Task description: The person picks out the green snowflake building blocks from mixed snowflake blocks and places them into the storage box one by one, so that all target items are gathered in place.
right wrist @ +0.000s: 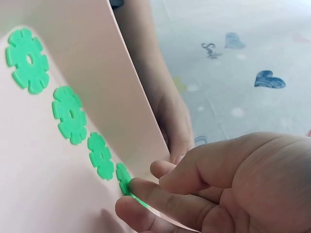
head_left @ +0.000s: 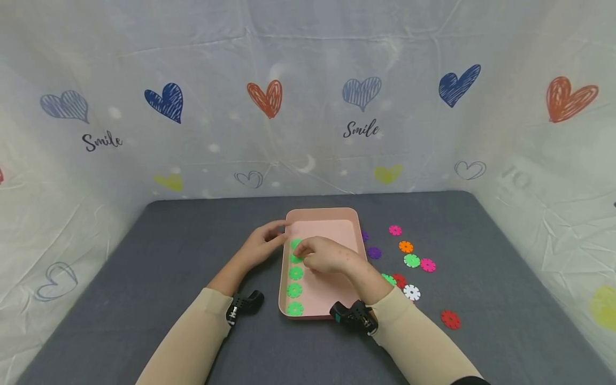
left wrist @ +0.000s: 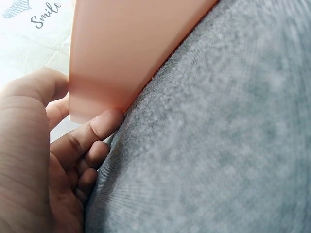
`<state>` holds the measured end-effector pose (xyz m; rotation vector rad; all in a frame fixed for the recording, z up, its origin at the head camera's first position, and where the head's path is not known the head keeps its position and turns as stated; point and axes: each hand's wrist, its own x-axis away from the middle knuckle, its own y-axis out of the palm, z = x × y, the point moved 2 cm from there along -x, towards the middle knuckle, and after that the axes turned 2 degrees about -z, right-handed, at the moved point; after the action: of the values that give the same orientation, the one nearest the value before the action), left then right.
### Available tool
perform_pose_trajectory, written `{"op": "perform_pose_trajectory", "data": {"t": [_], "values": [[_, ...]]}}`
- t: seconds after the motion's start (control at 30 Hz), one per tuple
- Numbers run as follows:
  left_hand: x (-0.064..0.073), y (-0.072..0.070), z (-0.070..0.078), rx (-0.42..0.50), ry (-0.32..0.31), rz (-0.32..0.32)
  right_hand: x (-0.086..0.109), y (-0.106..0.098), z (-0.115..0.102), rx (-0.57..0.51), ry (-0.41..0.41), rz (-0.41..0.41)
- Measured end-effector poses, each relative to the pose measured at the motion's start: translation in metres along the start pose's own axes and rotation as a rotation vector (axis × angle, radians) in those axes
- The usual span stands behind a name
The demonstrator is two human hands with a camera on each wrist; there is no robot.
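Left hand (head_left: 262, 246) unclenched, touching outer left wall of pink tray (head_left: 323, 213) on tabletop (head_left: 289, 353); right hand (head_left: 329, 255) over tray, fingers not clenched, fingertip touching one of green notched discs (head_left: 295, 273) in row along tray's left side; purple, pink, orange, green, red, white discs (head_left: 406, 246) scattered right of tray

- The left hand (left wrist: 65, 150) holds the pink tray (left wrist: 119, 53) at its rim and outer wall.
- Grey surface (left wrist: 209, 126) fills the right side.
- A pale backdrop (left wrist: 36, 51), upper left, shows "Smile" and blue scribble.
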<state>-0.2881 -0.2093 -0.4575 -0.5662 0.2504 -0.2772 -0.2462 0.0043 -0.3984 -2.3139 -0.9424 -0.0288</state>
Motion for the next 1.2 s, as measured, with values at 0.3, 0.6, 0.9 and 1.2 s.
{"op": "perform_pose_trajectory", "data": {"t": [0.3, 0.6, 0.9, 1.2], "values": [[0.000, 0.001, 0.003, -0.007, -0.018, -0.003, 0.014, -0.021, -0.004, -0.029, -0.040, -0.001], [-0.001, 0.002, 0.004, 0.001, -0.025, 0.011, 0.048, -0.075, -0.004, -0.028, -0.121, 0.134], [0.002, -0.001, 0.001, -0.006, -0.022, 0.020, 0.096, -0.118, 0.034, 0.041, -0.032, 0.317], [0.001, 0.002, 0.000, -0.016, 0.007, 0.019, 0.129, -0.126, 0.095, 0.323, 0.118, 0.317]]}}
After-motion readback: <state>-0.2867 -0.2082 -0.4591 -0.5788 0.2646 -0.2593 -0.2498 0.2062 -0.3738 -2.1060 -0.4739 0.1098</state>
